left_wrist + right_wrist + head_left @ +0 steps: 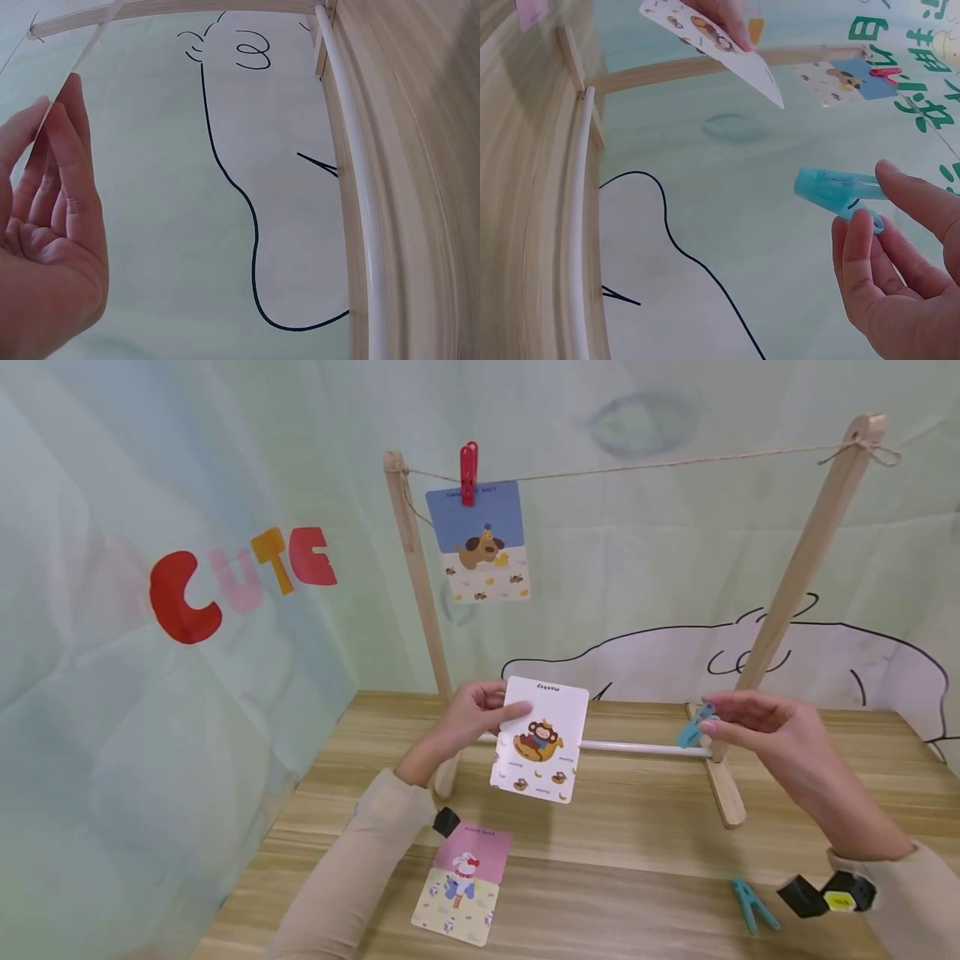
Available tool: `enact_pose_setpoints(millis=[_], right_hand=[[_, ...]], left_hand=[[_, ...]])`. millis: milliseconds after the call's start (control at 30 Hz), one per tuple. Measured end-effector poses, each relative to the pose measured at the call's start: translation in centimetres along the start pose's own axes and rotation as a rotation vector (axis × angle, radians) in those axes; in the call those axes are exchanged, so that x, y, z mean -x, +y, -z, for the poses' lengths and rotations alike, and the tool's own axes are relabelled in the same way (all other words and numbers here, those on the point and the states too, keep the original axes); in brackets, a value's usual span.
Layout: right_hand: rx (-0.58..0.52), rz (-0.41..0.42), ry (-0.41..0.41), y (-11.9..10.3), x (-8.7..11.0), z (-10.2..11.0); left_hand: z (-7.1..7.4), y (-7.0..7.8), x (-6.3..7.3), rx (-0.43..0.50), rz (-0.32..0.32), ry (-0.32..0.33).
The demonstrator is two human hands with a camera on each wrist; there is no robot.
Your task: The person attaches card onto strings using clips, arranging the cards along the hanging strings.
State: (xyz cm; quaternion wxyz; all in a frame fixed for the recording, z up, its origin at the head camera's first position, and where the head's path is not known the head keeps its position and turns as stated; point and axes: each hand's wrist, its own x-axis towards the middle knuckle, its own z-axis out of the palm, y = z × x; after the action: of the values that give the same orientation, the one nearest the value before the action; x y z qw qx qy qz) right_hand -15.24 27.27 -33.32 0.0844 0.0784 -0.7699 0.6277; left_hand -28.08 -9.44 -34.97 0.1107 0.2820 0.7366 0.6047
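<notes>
My left hand (476, 714) pinches a white monkey card (542, 739) by its left edge, thumb on the printed face. The card is held up in front of the wooden stand, its print upside down in the head view. In the left wrist view the card (75, 67) shows edge-on between thumb and fingers. My right hand (772, 727) holds a blue clothespin (696, 727) near the stand's right post. The right wrist view shows this clothespin (836, 191) with its handle ends between thumb and fingers.
A red clothespin (468, 472) fixes a dog card (480, 543) to the string (637, 468) between two wooden posts (810, 560). On the table (615, 893) lie a pink and yellow rabbit card (461, 885) and a teal clothespin (753, 906). A white rod (637, 747) joins the stand's feet.
</notes>
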Motion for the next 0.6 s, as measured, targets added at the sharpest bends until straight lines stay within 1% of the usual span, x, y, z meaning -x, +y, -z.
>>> enact_pose_setpoints(millis=[100,167,400,600], right_hand=[[-0.047,0.020,0.004,-0.3,-0.2,-0.1],[-0.056,0.031,0.010,-0.4,-0.4,-0.3],[-0.133,0.035,0.005,-0.9,-0.9,-0.6],[-0.163,0.062,0.023,-1.5,-1.4,-0.6]], left_hand=[[-0.1,0.1,-0.3,-0.002,-0.013,0.001],[-0.1,0.2,-0.4,-0.006,-0.024,0.001],[-0.3,0.7,-0.6,-0.008,-0.036,-0.007],[-0.3,1.0,-0.7,-0.013,-0.062,0.001]])
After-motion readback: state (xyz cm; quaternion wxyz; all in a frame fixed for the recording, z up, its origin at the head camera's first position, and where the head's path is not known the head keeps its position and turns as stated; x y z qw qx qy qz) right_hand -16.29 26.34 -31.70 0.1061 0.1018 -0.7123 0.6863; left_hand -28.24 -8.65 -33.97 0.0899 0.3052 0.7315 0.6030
